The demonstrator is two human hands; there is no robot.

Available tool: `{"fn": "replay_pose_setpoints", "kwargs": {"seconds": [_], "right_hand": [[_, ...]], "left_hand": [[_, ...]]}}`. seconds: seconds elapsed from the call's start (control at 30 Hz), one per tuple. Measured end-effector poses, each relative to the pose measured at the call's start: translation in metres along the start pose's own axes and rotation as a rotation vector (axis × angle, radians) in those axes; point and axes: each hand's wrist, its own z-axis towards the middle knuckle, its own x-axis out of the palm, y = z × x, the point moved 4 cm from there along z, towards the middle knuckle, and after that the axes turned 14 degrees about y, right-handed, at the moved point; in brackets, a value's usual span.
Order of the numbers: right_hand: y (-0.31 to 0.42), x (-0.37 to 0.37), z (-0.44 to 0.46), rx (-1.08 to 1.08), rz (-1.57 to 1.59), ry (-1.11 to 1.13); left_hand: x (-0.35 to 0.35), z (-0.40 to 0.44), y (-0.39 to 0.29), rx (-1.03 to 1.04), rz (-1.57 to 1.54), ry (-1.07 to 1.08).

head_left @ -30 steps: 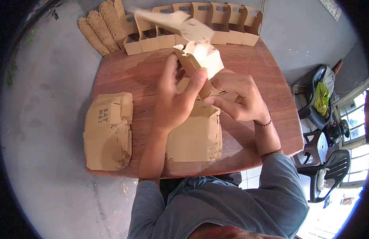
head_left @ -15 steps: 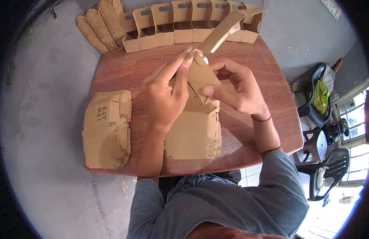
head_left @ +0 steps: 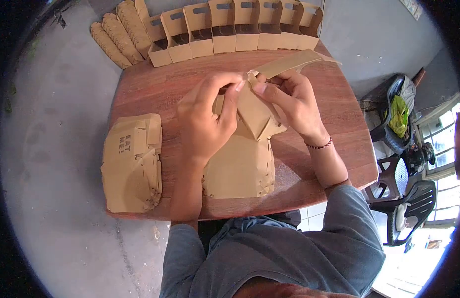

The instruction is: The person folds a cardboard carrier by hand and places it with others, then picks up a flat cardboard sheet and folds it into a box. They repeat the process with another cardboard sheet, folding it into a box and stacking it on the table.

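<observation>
Above the middle of the table I hold a partly folded cardboard box (head_left: 260,110), tilted, with a long panel sticking out to the upper right. My left hand (head_left: 210,116) pinches its upper left corner between thumb and fingers. My right hand (head_left: 294,107) grips the same piece near that corner, its thumb pressing on a small flap and its other fingers behind the card. Beneath the hands lies a stack of flat cardboard blanks (head_left: 235,169), partly covered by the held box. Left of my left arm rests another stack of flat blanks (head_left: 128,169) printed "EAT ME!".
Folded cardboard boxes with handle holes (head_left: 222,30) stand in a row along the table's (head_left: 334,124) back edge. Nested cardboard pieces (head_left: 118,37) are piled at the back left. Dark plastic chairs (head_left: 409,213) stand beyond the right edge, one holding a yellow-green bag (head_left: 400,116).
The long panel has swung down toward the right. My right hand has moved from the box's lower end up to its top corner, beside my left fingers.
</observation>
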Motion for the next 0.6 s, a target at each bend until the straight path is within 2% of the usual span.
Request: {"fn": "replay_pose_setpoints", "kwargs": {"seconds": [0.13, 0.2, 0.3, 0.6], "right_hand": [[0.007, -0.003, -0.002, -0.027, 0.087, 0.034], [0.007, -0.002, -0.003, 0.099, 0.079, 0.053], [0.006, 0.002, -0.004, 0.061, 0.122, 0.092], [-0.004, 0.008, -0.003, 0.046, 0.160, 0.130]], "left_hand": [[-0.004, 0.005, -0.001, 0.053, -0.036, 0.141], [-0.006, 0.005, -0.002, 0.076, -0.060, 0.237], [-0.011, 0.005, -0.003, 0.091, -0.022, 0.291], [-0.019, -0.001, -0.010, -0.004, 0.008, 0.429]]}}
